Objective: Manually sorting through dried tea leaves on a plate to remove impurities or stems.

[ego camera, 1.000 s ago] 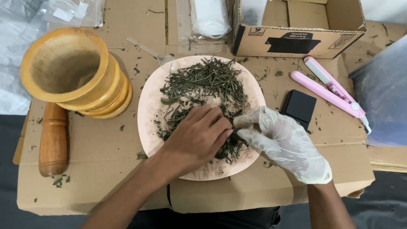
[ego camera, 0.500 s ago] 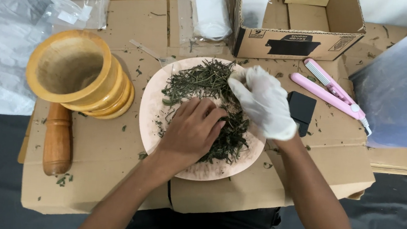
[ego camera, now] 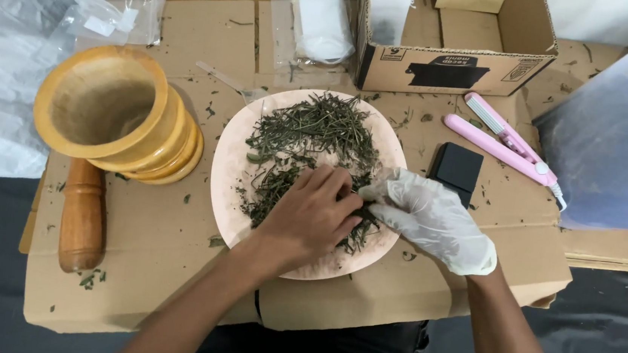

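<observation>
While both hands [ego camera: 360,207] pinch, dried herb stems [ego camera: 311,127] point every way.

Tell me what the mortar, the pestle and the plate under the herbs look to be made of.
Mortar: turned wood, yellow and smooth, with visible grain inside the bowl. Pestle: darker reddish-brown wood with a slight sheen. Plate: pale pink with a matte look, probably plastic or glazed ceramic; the picture cannot settle which.

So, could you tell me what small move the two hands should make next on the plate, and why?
Probably lift the pinched clump clear: the left hand and gloved right hand meet on the dried herbs at the near side of the pink plate.
</observation>
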